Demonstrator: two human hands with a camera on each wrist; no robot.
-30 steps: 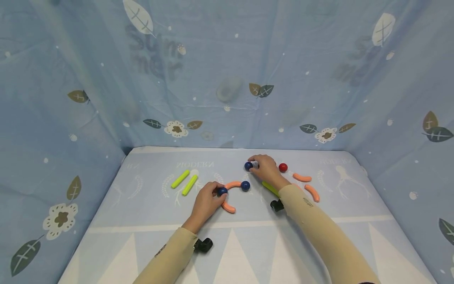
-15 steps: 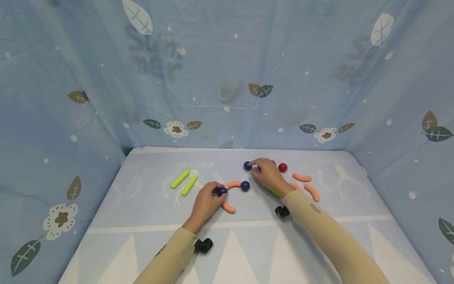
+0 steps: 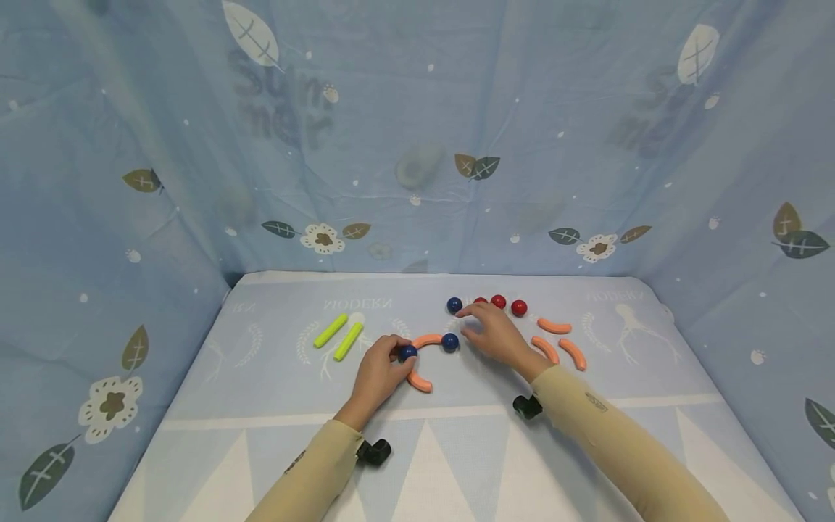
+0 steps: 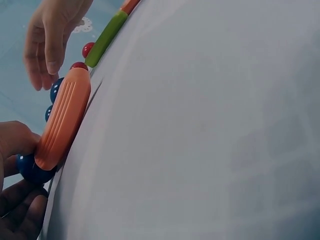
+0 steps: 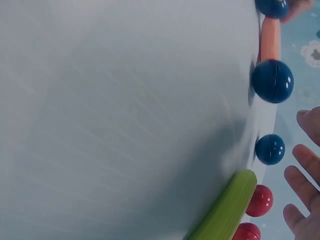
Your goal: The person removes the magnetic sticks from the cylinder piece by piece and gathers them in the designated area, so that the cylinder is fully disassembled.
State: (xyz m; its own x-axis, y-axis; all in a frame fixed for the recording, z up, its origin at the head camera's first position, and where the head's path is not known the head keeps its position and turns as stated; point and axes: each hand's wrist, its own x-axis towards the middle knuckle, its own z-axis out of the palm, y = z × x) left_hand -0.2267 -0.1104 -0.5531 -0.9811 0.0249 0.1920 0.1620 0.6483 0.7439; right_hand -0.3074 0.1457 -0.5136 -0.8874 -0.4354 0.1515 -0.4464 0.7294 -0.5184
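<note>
In the head view my left hand [image 3: 381,370] pinches a blue ball [image 3: 408,352] between thumb and fingers. Two curved orange pieces, an upper one [image 3: 428,339] and a lower one [image 3: 420,382], meet that ball. At the upper piece's far end sits a second blue ball [image 3: 450,342]. My right hand [image 3: 496,335] hovers to the right of it, fingers spread and holding nothing. Just beyond its fingertips lies a third blue ball [image 3: 454,305]. A green stick [image 5: 227,210] shows in the right wrist view; in the head view the right hand hides it.
Behind the right hand are red balls [image 3: 519,308], one partly covered. Loose curved orange pieces [image 3: 573,354] lie to the right. Two green sticks [image 3: 349,341] rest on the left of the cloth-covered table [image 3: 261,391]. A patterned curtain [image 3: 417,130] encloses the back and sides.
My right hand has drawn back toward me and slightly right from the far blue ball, uncovering red balls and a curved orange piece. The left hand has stayed in place.
</note>
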